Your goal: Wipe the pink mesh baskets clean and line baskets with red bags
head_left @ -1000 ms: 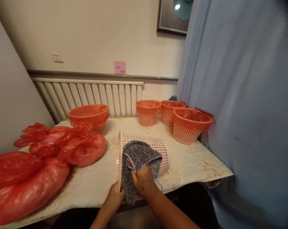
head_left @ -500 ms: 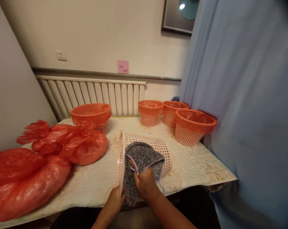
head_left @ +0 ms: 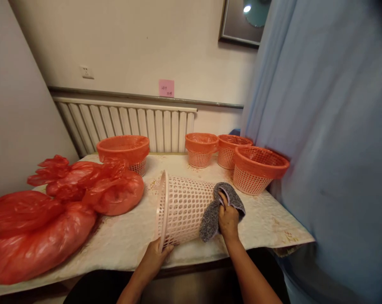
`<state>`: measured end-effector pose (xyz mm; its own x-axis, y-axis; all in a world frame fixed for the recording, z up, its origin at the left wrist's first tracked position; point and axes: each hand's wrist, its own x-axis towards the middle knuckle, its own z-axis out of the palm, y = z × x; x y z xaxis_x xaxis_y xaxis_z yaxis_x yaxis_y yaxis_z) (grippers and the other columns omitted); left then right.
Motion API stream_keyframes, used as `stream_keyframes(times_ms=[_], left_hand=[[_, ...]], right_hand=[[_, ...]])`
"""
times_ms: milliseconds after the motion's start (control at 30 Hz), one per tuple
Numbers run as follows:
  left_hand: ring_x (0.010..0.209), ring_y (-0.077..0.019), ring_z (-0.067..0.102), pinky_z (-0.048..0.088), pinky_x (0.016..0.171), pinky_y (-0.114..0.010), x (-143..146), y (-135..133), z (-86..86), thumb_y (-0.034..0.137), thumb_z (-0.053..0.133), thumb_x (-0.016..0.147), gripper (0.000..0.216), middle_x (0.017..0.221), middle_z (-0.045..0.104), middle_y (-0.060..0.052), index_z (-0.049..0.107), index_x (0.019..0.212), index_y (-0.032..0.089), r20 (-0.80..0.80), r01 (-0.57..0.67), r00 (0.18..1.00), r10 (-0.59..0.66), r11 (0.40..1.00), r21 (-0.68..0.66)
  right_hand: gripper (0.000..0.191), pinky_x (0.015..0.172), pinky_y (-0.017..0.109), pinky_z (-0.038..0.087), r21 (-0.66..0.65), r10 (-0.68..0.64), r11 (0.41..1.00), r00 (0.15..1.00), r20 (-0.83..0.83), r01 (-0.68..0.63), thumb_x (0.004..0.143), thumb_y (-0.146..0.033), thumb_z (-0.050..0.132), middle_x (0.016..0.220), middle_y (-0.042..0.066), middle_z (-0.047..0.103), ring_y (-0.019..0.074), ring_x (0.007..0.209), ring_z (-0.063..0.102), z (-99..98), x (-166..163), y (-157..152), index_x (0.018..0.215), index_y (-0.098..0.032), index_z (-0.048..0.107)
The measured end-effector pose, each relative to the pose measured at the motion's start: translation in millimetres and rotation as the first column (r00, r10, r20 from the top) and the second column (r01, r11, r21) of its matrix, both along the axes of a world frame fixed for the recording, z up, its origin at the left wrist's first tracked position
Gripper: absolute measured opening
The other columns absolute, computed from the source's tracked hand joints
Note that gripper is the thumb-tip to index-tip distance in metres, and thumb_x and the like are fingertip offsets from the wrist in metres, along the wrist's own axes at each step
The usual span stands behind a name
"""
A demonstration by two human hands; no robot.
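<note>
A pale pink lattice basket (head_left: 181,207) lies on its side on the table, its rim toward me at the left. My left hand (head_left: 155,257) grips the lower part of that rim near the table's front edge. My right hand (head_left: 228,217) is closed on a grey cloth (head_left: 214,211) and presses it against the basket's bottom end on the right. The cloth hangs over the basket's base and partly covers it.
Several orange-lined baskets (head_left: 259,169) stand upright along the back of the table (head_left: 273,219). Red plastic bags (head_left: 61,211) are heaped on the left. A radiator (head_left: 130,126) runs behind, and a blue curtain (head_left: 330,126) fills the right side.
My right hand with the grey cloth slid from the basket's side near the rim to its bottom end on the right. The left hand stayed on the rim.
</note>
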<state>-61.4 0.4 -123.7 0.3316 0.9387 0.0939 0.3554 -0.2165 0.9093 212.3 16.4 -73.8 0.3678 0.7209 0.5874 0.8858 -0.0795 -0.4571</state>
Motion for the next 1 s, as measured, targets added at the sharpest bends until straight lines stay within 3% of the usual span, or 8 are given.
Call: stream_keyframes(times_ms=[133,267,367,467,633,800,900,1000], left_hand=[[0.105,-0.0275,0.064,0.044,0.100,-0.040,2,-1,-0.2,0.033,0.059,0.075,0.033,0.108,0.073,-0.008,0.071,0.101,0.017,0.015,-0.008,1.000,0.007,1.000,0.007],[0.101,-0.0270,0.065,0.046,0.098,-0.038,7,-3,9.0,0.028,0.059,0.072,0.030,0.100,0.075,-0.006,0.073,0.096,0.016,0.073,-0.016,0.997,0.017,1.000,-0.017],[0.085,-0.0268,0.067,0.053,0.081,-0.035,11,-7,16.7,0.026,0.054,0.073,0.022,0.084,0.076,-0.006,0.072,0.076,0.014,0.093,-0.065,0.993,0.068,0.997,-0.037],[0.081,-0.0259,0.067,0.054,0.073,-0.033,10,-10,22.0,0.029,0.051,0.076,0.025,0.078,0.075,-0.006,0.071,0.072,0.014,0.095,-0.083,0.992,0.088,0.995,-0.046],[0.093,-0.0283,0.068,0.052,0.087,-0.036,6,-4,25.1,0.033,0.062,0.068,0.032,0.090,0.076,-0.007,0.071,0.090,0.013,0.166,-0.097,0.979,0.117,0.987,-0.126],[0.101,-0.0304,0.066,0.047,0.096,-0.043,6,4,20.1,0.036,0.065,0.068,0.041,0.104,0.074,-0.012,0.069,0.101,0.011,0.199,-0.031,0.978,0.060,0.989,-0.146],[0.098,-0.0315,0.067,0.047,0.095,-0.045,9,4,16.6,0.035,0.065,0.067,0.041,0.101,0.074,-0.014,0.069,0.099,0.009,0.193,-0.037,0.979,0.068,0.987,-0.157],[0.096,-0.0309,0.068,0.048,0.094,-0.044,13,1,18.3,0.034,0.063,0.068,0.038,0.100,0.074,-0.014,0.070,0.096,0.009,0.215,-0.022,0.975,0.057,0.987,-0.162]], right_hand=[[0.049,0.068,0.026,0.045,0.062,-0.017,0.998,0.999,-0.042,0.020,0.083,-0.011,0.034,0.084,0.010,0.072,0.0173,0.064,0.063,9.0,-16,-7,0.127,-0.015,0.058],[0.052,0.072,0.026,0.047,0.138,0.217,0.964,0.973,0.077,-0.226,0.080,-0.007,0.035,0.091,0.008,0.073,0.0175,0.073,0.065,12.8,-80,-20,0.124,-0.020,0.060],[0.038,0.075,0.027,0.047,0.210,0.397,0.875,0.895,0.202,-0.435,0.078,-0.011,0.040,0.082,0.009,0.072,0.0187,0.076,0.065,7.9,-129,-31,0.099,-0.018,0.071],[0.028,0.071,0.026,0.047,0.203,0.426,0.864,0.883,0.197,-0.462,0.078,-0.015,0.043,0.066,0.007,0.067,0.0175,0.066,0.062,5.7,-149,-34,0.070,-0.019,0.069],[0.031,0.082,0.025,0.047,0.079,0.433,0.891,0.889,0.149,-0.447,0.079,-0.012,0.042,0.079,0.006,0.071,0.0172,0.079,0.064,11.2,-111,-17,0.086,-0.020,0.072],[0.036,0.083,0.025,0.047,0.054,0.192,0.980,0.981,0.013,-0.192,0.082,-0.012,0.041,0.078,0.009,0.072,0.0189,0.078,0.067,-6.1,-51,-5,0.097,-0.016,0.073],[0.036,0.083,0.027,0.047,0.057,0.080,0.995,0.996,-0.034,-0.078,0.084,-0.013,0.038,0.073,0.014,0.072,0.0213,0.076,0.068,-16.2,-25,-7,0.091,-0.011,0.074],[0.040,0.086,0.030,0.047,0.107,0.021,0.994,0.995,-0.098,-0.011,0.084,-0.013,0.035,0.083,0.016,0.073,0.0220,0.085,0.068,-14.1,-20,-14,0.100,-0.008,0.071]])
